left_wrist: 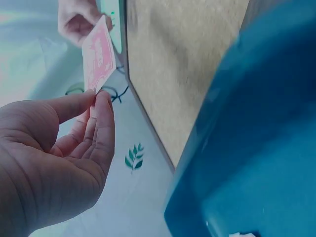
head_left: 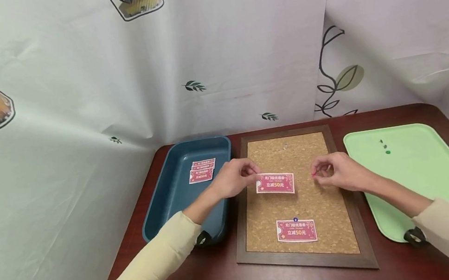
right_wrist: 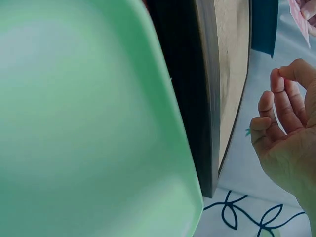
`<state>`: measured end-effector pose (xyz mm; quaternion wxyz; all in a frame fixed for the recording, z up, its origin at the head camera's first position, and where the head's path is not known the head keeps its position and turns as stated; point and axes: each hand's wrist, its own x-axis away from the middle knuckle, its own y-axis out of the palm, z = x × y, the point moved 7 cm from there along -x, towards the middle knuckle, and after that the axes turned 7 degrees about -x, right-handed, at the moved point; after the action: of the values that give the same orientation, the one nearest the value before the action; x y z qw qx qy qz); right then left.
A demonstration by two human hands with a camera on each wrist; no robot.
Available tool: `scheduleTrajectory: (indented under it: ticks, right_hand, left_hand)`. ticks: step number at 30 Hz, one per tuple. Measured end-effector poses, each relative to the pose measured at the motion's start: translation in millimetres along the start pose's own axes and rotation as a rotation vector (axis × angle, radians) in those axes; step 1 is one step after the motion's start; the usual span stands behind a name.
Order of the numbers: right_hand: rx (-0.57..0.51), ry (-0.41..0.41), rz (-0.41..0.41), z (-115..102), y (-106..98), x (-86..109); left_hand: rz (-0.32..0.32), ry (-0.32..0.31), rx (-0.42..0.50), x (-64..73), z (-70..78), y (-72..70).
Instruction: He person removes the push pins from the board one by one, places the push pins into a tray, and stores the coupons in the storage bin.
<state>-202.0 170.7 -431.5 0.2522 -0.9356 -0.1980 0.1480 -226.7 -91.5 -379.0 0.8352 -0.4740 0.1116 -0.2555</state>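
My left hand pinches a red-and-white paper coupon by its left edge, holding it over the upper half of a framed cork board. In the left wrist view the coupon sticks out from between thumb and index finger. To its right, my right hand pinches a tiny pink push pin, mostly covered by the fingertips. Lower on the board lies another coupon, with a blue push pin at its top edge.
A deep blue tray on the left holds several overlapping coupons. On the right, a light green tray has a few small green pins. Something small and clear sits near the board's top. Printed curtains stand behind the table.
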Motion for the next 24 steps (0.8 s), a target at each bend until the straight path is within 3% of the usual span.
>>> scheduleTrajectory:
  ticks: [8, 17, 24]
  right_hand:
    - [-0.012, 0.002, 0.042, 5.5, -17.8, 15.3]
    - [0.093, -0.057, 0.121, 16.6, -40.3, 31.7]
    - [0.142, -0.054, 0.192, 30.5, -65.0, 48.7]
  left_hand:
    - [0.038, -0.075, 0.156, 6.2, -20.6, -28.2]
    - [0.128, -0.141, 0.061, 18.2, -54.0, -57.4]
    - [0.183, -0.201, 0.054, 29.4, -83.7, -74.0]
